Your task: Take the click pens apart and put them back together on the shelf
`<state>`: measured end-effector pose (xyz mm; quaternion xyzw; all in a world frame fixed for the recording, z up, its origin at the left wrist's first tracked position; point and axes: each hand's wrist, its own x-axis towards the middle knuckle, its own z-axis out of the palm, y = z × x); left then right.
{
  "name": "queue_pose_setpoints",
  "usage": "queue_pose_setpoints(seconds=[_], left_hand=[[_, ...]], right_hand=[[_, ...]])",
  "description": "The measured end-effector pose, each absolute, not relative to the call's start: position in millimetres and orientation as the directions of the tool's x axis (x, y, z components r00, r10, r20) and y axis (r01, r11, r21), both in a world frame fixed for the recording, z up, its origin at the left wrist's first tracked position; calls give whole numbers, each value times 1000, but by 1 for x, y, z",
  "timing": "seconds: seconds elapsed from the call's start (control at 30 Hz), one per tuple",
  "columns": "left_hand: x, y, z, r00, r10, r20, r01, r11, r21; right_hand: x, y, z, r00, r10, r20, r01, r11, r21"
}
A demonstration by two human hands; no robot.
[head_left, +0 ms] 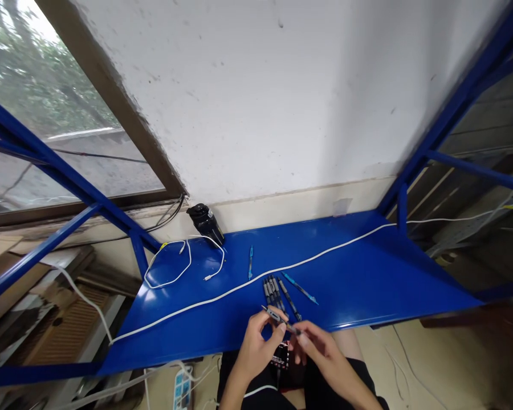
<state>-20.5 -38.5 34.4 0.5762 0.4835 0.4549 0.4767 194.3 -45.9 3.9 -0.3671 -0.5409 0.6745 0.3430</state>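
Near the front edge of the blue table, my left hand [256, 344] pinches a grey pen [274, 315] between thumb and fingers. The fingers of my right hand [320, 348] are closed on the pen's other end. Whether the pen is in one piece or apart at the middle is too small to tell. Just beyond my hands lie several grey pens [274, 290] side by side, with another dark grey pen [289, 299] slightly apart. A light blue pen [300, 287] rests at an angle to their right, and a second blue pen [251, 262] lies farther back.
A white cable [299, 263] crosses the whole blue table [367, 273]. At the back left stand a black bottle [206, 222] and a looped white charging cord [190, 262]. Blue frame bars rise on both sides. Below is a power strip [182, 388]; a dark device [281, 356] shows under my hands.
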Motion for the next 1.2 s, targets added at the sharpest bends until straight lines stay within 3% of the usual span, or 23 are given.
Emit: queue_pose_setpoints(seconds=[0.1,0.23,0.37,0.8,1.2], left_hand=[[-21,-32,29,94,993,67,102,-76,992],[-23,-25,19,-29,1000,8,-32,-9,999],[-24,-22,1,-182,983,-30,-94,13,996],[-16,-23,-16,-303,953,-14,-57,-3,998],[-15,-25,-18,-313,950,20,-61,-41,997]], right_hand=[[190,-21,9,-459,884,-86,16,-88,-996],[184,5,2,-392,914,101,185,186,-965],[179,17,-5,-420,881,219,203,326,-923],[180,14,-22,-386,850,358,169,446,-879],[179,8,-36,-340,796,501,223,586,-779]])
